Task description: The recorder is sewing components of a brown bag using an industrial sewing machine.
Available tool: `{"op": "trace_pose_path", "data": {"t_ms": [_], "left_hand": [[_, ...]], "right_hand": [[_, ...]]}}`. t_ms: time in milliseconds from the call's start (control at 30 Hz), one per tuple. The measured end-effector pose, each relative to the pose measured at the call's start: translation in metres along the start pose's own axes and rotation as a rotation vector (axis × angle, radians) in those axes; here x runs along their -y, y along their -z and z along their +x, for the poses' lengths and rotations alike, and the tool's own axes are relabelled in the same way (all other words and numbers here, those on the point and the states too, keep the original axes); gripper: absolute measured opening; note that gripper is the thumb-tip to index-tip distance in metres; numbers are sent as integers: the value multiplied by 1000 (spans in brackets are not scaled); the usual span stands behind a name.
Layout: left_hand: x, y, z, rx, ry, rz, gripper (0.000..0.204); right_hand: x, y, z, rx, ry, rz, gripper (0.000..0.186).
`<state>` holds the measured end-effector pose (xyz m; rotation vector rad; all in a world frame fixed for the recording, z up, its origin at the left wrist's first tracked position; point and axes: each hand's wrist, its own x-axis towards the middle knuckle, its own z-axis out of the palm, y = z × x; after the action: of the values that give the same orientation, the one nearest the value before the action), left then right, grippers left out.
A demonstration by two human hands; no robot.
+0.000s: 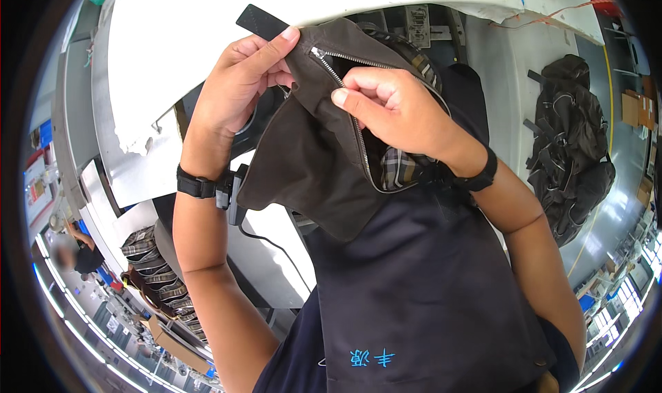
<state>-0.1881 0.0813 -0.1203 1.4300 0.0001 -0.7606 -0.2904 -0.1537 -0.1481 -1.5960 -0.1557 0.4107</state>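
A white worktable (172,20) spreads across the top of a bright workshop floor, its edge bowed by the lens. In front of it, held up above the person's lap, is a dark brown fabric bag (303,158), its metal zipper (362,144) parted so that a plaid lining (398,169) shows within. The cloth folds and droops freely, so it looks light, soft and unlikely to slip or break; the zipper edge is probably the stiffest part, and the firm upper corner beside the zipper's end seems a sound place to hold. The left hand (241,75) pinches that corner closely between thumb and fingers, next to a flat black strap (262,22) that sticks out past it. The right hand (407,110) is at the opening, fingers curled, thumb and forefinger nearly closed on the zipper edge; its other fingertips are hidden. Below the bag lies a dark apron (414,289). Farther out, plaid pieces (148,255) are stacked at the left, and dark bags (569,117) lie heaped at the right.
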Motion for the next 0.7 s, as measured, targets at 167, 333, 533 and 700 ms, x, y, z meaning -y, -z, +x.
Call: {"op": "trace_pose_path", "data": {"t_ms": [167,333,533,700], "left_hand": [[0,-7,-1,2,-28,194,29],[-3,-5,-3,115,-24,325,24],[2,-3,2,166,-20,343,39],[-6,-6,-1,219,47,289,39]], "right_hand": [[-1,6,-4,-18,-90,83,26],[-7,4,-2,-24,-75,160,26],[-11,1,-2,67,-140,177,27],[-7,0,-3,62,-131,231,32]]}}
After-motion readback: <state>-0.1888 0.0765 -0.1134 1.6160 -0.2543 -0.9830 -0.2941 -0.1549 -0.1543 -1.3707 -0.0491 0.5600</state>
